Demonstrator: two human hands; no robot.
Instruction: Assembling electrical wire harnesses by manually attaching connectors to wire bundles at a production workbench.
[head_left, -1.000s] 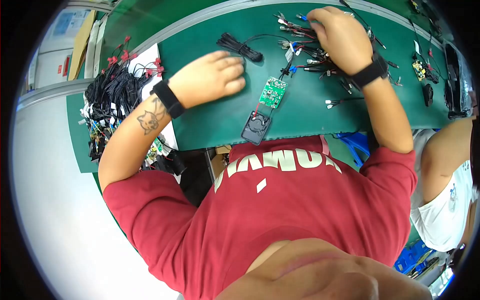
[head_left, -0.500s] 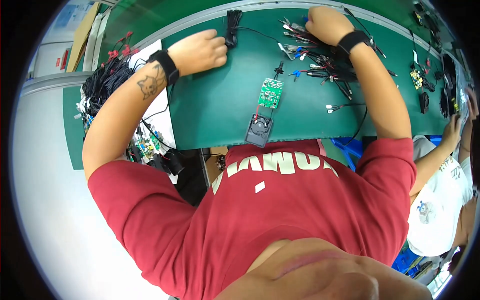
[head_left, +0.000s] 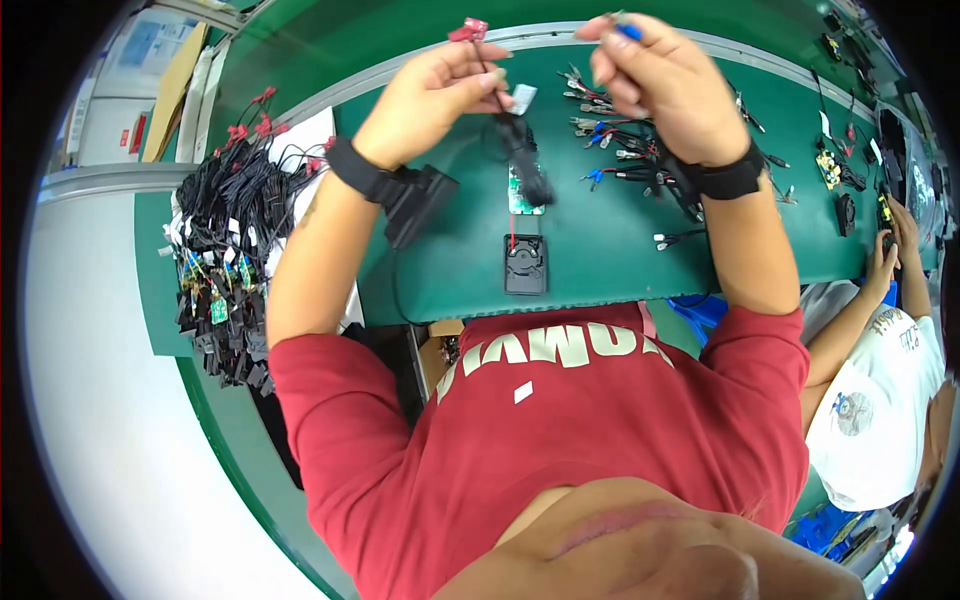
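A person in a dark red printed shirt (head_left: 560,440) raises both hands above a green-topped table (head_left: 600,260). The left hand (head_left: 430,95), fingers curled, pinches the red-terminal end (head_left: 470,30) of a bundled black wire harness (head_left: 520,150), whose coiled body hangs below the hand, over the table. The right hand (head_left: 665,85) is closed around a blue-tipped lead (head_left: 627,30) held at its fingertips, level with the left hand and well apart from it; whether this lead belongs to the same harness cannot be told. Each wrist carries a black strap, and a black box-shaped unit (head_left: 418,200) juts from the left one.

Directly below the hanging bundle, a small green circuit board (head_left: 522,195) lies on the table, and just beside it, nearer the person, sits a dark square housing with a round opening (head_left: 525,265). A scatter of short leads with blue, red and metal ends (head_left: 625,150) covers the table under the right hand. At the person's left, a heap of black wire harnesses with red terminals (head_left: 225,240) spills over the table edge, partly on a white sheet (head_left: 305,135). At far right, a co-worker in a white shirt (head_left: 875,400) has a hand (head_left: 885,255) at the table's edge near small dark parts (head_left: 845,210).
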